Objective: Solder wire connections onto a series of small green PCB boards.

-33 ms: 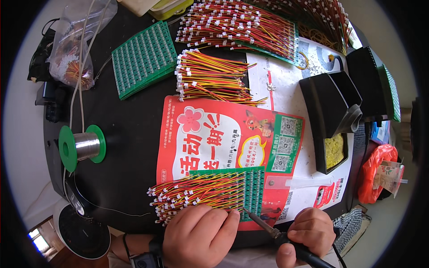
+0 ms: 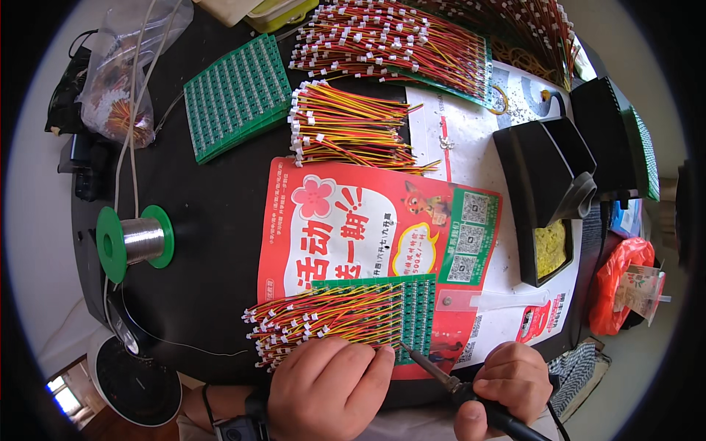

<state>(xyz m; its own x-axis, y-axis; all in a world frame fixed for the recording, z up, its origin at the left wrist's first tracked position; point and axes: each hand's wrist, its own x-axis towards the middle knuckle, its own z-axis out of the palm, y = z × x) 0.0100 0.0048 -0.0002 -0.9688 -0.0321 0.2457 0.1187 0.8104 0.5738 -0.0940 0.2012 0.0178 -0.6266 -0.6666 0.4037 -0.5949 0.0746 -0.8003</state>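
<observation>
A green circuit board panel (image 2: 417, 312) lies on the red printed sheet, with rows of red and yellow wire leads (image 2: 346, 309) fixed across it. White connectors end the leads on the left. My left hand (image 2: 331, 389) is closed over the near edge of this panel, pinching a lead at the fingertips; the thumb and most of that lead are hidden. Gripped in my right hand (image 2: 512, 386) is a soldering iron (image 2: 471, 397). Its tip touches or nearly touches the panel just right of my left fingertips; I cannot tell which.
A green solder spool (image 2: 143, 243) stands at left. Beyond the sheet (image 2: 309, 213) lie loose leads (image 2: 353, 125), stacked bare panels (image 2: 237, 95) and wired panels (image 2: 397, 44). A black iron stand (image 2: 544, 169) with yellow sponge (image 2: 551, 248) is at right, near a red bag (image 2: 618, 275).
</observation>
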